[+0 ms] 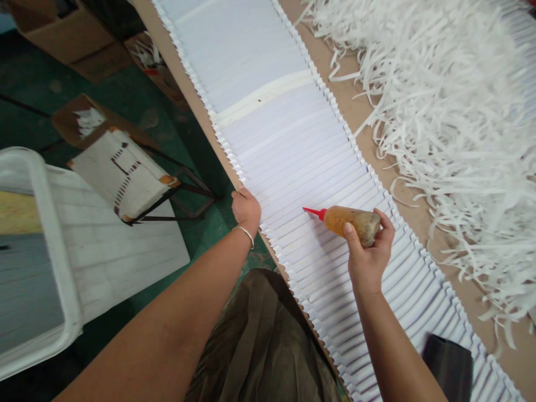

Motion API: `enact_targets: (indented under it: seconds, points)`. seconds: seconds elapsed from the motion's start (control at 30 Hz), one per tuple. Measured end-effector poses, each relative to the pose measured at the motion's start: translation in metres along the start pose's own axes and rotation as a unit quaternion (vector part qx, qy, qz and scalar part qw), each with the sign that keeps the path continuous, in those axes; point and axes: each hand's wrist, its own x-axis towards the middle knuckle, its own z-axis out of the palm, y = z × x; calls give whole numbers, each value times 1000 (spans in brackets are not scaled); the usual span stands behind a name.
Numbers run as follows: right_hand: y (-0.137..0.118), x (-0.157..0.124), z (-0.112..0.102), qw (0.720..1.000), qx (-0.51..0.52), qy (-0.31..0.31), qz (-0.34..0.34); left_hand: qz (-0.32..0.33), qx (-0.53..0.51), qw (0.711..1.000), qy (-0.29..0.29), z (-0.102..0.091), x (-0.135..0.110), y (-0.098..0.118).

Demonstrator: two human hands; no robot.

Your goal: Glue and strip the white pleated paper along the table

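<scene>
A long band of overlapping white paper sheets point(288, 145), fanned into narrow steps, runs diagonally over the brown tabletop. My right hand point(371, 251) is wrapped round a squeeze glue bottle point(347, 220) with amber contents and a red pointed nozzle. The bottle lies nearly level above the sheets, its tip pointing left over their middle. At the near edge of the band, my left hand point(246, 209) is closed against the sheets and the table edge. Its fingertips are partly hidden, so I cannot make out what it grips. A bracelet circles that wrist.
A big heap of white paper strips point(439, 111) covers the table's right side. A black object point(448, 363) rests on the sheets at lower right. To the left are a stool point(125, 173), a white plastic crate point(71, 279) and cardboard boxes point(71, 33).
</scene>
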Motion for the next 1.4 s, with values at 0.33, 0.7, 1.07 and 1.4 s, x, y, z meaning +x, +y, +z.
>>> enact_targets:
  seconds: [0.33,0.7,1.07,1.4]
  points:
    - [-19,-63,27,992,-45,-57,-101,4,-1,1000,-6,-3,-2,1]
    - [-2,13,-18,960,-9,-9,-279,-8,0,1000,-15,-7,-2,5]
    - [27,157,-24,966,230,103,58,-1,14,1000,6,-4,2,4]
    - [37,162,-12,970,215,101,53,2,13,1000,-7,-8,0,5]
